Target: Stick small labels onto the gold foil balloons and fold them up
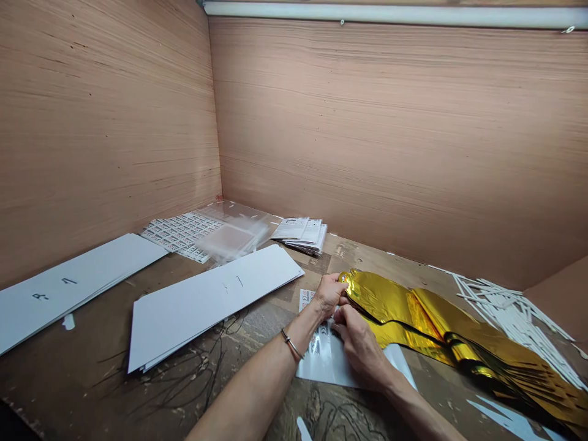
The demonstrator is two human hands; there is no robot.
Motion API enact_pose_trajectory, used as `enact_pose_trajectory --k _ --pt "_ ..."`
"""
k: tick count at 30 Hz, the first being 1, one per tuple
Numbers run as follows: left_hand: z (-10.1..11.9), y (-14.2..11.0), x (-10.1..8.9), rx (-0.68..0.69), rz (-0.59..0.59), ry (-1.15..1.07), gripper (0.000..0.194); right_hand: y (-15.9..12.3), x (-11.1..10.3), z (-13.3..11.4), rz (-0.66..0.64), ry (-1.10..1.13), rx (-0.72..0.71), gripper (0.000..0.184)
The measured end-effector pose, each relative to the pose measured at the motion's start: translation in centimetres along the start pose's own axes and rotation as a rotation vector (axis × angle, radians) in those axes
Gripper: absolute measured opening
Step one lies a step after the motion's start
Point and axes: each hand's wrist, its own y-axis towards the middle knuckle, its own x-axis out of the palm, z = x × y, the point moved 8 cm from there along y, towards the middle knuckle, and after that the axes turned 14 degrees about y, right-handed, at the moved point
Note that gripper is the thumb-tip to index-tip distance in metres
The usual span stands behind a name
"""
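Wood-veneer walls [390,135] box in a stained worktop [78,383]. At lower centre, the left hand [327,295], with a thin bracelet [291,344] at its wrist, and the right hand [361,348] grip the end of a gold foil bundle [395,312] between them, just above a printed white sheet [321,361]. White sticks [514,321] lie to the right, white card stacks [211,300] to the left, and printed booklets [301,236] further back

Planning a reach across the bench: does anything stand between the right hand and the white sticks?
Yes: the stack of gold foil lies across the way, between the right hand and the white sticks.
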Motion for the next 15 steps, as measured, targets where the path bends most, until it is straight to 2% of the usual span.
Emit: enact_pose_trajectory --k 2,5,10,15 --pt "0.4 -0.2 0.2 0.038 -0.029 -0.008 0.010 -0.2 -0.7 0.0 -0.037 0.106 0.080 0.005" --pt "0.7 -0.4 0.3 0.061 -0.044 -0.014 0.010 0.0 -2.3 -0.2 -0.028 0.260 0.127 0.008" --pt "0.7 -0.3 0.1 0.072 -0.031 -0.007 0.012 2.5 -5.0 1.4 0.016 0.506 0.211 0.015" --pt "0.4 0.1 0.4 0.075 -0.068 -0.004 0.018 5.7 -6.7 4.2 0.024 0.501 0.273 0.018"
